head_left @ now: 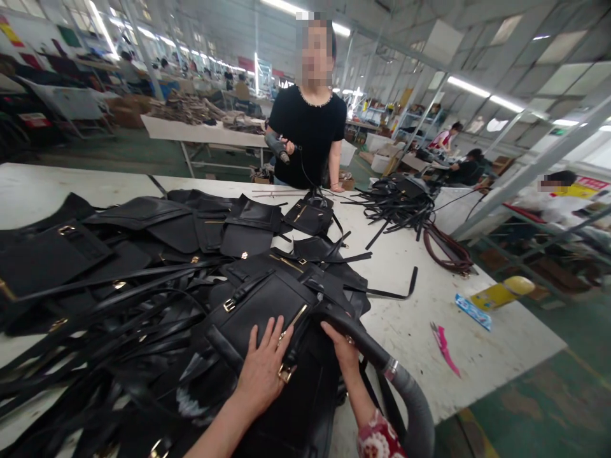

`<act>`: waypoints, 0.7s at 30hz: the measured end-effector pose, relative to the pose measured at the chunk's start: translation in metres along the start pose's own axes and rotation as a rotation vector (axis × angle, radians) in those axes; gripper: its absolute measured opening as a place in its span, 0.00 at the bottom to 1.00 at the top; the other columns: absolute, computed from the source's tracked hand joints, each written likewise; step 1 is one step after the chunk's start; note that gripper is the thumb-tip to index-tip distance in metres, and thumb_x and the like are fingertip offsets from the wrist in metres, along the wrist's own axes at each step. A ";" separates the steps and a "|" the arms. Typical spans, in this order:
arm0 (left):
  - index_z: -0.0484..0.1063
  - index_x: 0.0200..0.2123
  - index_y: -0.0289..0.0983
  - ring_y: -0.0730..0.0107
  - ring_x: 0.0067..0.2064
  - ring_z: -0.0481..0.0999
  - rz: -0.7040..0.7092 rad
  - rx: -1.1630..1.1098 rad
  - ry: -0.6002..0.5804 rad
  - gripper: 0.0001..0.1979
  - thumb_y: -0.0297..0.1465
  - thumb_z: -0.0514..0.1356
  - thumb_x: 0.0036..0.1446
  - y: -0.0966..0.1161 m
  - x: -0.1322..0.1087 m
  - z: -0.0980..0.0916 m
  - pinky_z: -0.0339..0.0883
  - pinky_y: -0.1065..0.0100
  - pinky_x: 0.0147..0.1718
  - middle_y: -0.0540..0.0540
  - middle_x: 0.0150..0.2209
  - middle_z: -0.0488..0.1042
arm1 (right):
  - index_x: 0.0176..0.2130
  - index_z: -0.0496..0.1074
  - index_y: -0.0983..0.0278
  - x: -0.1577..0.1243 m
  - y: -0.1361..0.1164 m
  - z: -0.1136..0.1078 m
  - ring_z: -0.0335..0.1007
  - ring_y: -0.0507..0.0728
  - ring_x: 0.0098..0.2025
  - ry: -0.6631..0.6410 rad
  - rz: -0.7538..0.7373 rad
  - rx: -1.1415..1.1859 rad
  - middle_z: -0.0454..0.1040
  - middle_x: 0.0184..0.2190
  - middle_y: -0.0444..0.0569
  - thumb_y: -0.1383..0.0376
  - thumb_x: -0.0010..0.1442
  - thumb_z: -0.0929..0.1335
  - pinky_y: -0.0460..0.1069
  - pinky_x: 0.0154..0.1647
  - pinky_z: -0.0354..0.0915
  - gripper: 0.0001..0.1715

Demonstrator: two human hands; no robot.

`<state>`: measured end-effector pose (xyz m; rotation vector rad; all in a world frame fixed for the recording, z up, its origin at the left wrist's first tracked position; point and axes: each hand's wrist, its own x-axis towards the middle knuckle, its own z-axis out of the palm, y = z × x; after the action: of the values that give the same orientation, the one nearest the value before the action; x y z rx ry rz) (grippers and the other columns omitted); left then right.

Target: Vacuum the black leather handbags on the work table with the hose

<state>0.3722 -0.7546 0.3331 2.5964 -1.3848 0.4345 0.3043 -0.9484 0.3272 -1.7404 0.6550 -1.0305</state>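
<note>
My left hand (267,359) lies flat with fingers spread on a black leather bag panel (267,305), near its gold zipper (300,322) and a gold buckle (285,374). At its right, my right hand (341,340) is closed around a black hose nozzle (341,316), which partly hides the fingers. From the nozzle a grey hose (415,394) with a metal clamp curves down toward the bottom edge. The nozzle's tip points left, close over the panel.
Black bag pieces (143,216) with straps and buckles cover the table's left. At right lie pink-handled snips (446,350), a blue-white packet (472,312), a yellow can (503,292) and brown straps (443,251). Across the white table (506,343), a person (308,127) holds a power tool (277,146).
</note>
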 end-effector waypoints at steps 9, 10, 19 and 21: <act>0.42 0.61 0.43 0.49 0.63 0.40 0.068 -0.170 -0.188 0.45 0.37 0.61 0.41 0.009 -0.030 -0.018 0.34 0.43 0.57 0.43 0.64 0.40 | 0.36 0.69 0.64 0.017 -0.034 0.031 0.68 0.58 0.39 -0.003 -0.216 0.035 0.73 0.35 0.48 0.55 0.45 0.71 0.54 0.46 0.63 0.21; 0.41 0.61 0.44 0.49 0.63 0.40 0.097 -0.203 -0.237 0.46 0.35 0.61 0.40 0.011 -0.037 -0.019 0.34 0.43 0.57 0.43 0.64 0.40 | 0.36 0.69 0.65 0.018 -0.036 0.033 0.68 0.58 0.39 -0.003 -0.239 0.019 0.73 0.35 0.48 0.54 0.45 0.71 0.54 0.46 0.63 0.21; 0.44 0.61 0.44 0.52 0.63 0.42 0.127 -0.351 -0.356 0.46 0.20 0.54 0.36 0.023 -0.064 -0.015 0.32 0.42 0.56 0.46 0.64 0.43 | 0.33 0.74 0.65 0.044 -0.011 0.081 0.67 0.65 0.44 -0.034 -0.055 -0.140 0.76 0.36 0.53 0.48 0.35 0.72 0.60 0.52 0.57 0.29; 0.47 0.60 0.45 0.52 0.63 0.45 0.140 -0.398 -0.309 0.44 0.19 0.54 0.36 0.020 -0.064 -0.020 0.35 0.42 0.56 0.47 0.63 0.47 | 0.35 0.74 0.66 0.049 -0.009 0.089 0.66 0.66 0.45 -0.023 -0.053 -0.131 0.76 0.37 0.54 0.47 0.37 0.71 0.60 0.51 0.58 0.31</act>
<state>0.3184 -0.7098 0.3306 2.3114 -1.5617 -0.2213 0.4050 -0.9421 0.3377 -1.8893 0.6774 -1.0219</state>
